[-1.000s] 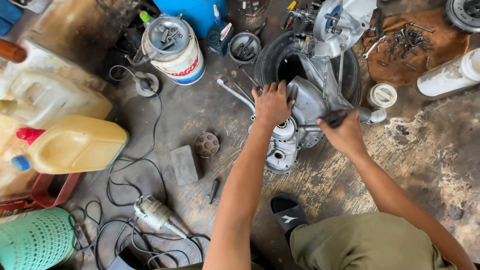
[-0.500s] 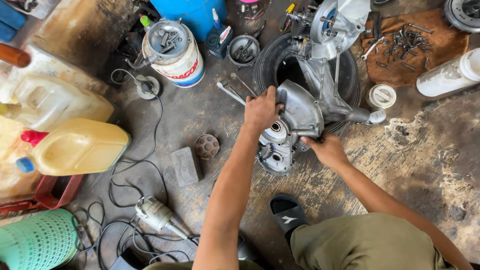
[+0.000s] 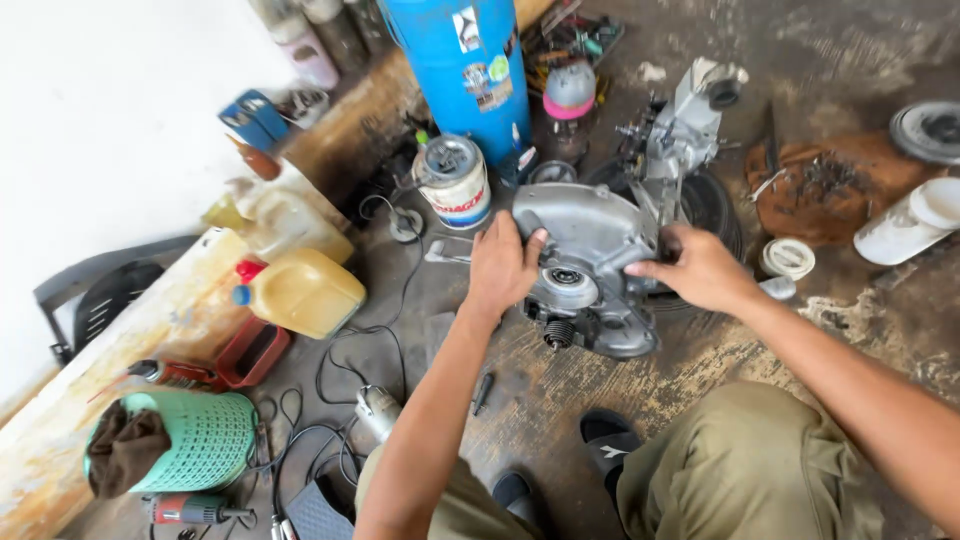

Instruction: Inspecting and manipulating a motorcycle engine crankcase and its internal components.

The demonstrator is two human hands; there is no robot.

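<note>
**Engine case in both hands, on the tyre at mid-floor**

You held the grey cast-metal engine case (image 3: 590,262) with both hands. Your left hand (image 3: 503,265) gripped its left edge, fingers spread over the rounded cover; your right hand (image 3: 697,268) clasped the right side, fingers curled behind it. The case rested on the black rubber tyre (image 3: 712,205) on the stained concrete floor (image 3: 560,400), just far of your black sandals (image 3: 607,437).

Progress, as judged: the case looked stripped and off its machine, with bearings and a splined shaft stub exposed on the near face. Whether it was being lifted or set down could not be told. Loose bolts lay on a rusty brown metal plate (image 3: 830,190) at far right, so refitting seemed left to do.

Containers noted:
- tall blue steel cylinder (image 3: 470,70), far centre, small stickers on its side;
- white round tin with a red-and-blue label band (image 3: 455,185), near the cylinder's foot;
- yellow plastic jerrycan with red and blue caps (image 3: 300,292), left;
- white plastic jar (image 3: 905,225), far right;
- green mesh plastic basket (image 3: 195,440), near left, with a brown rag in it.
</note>
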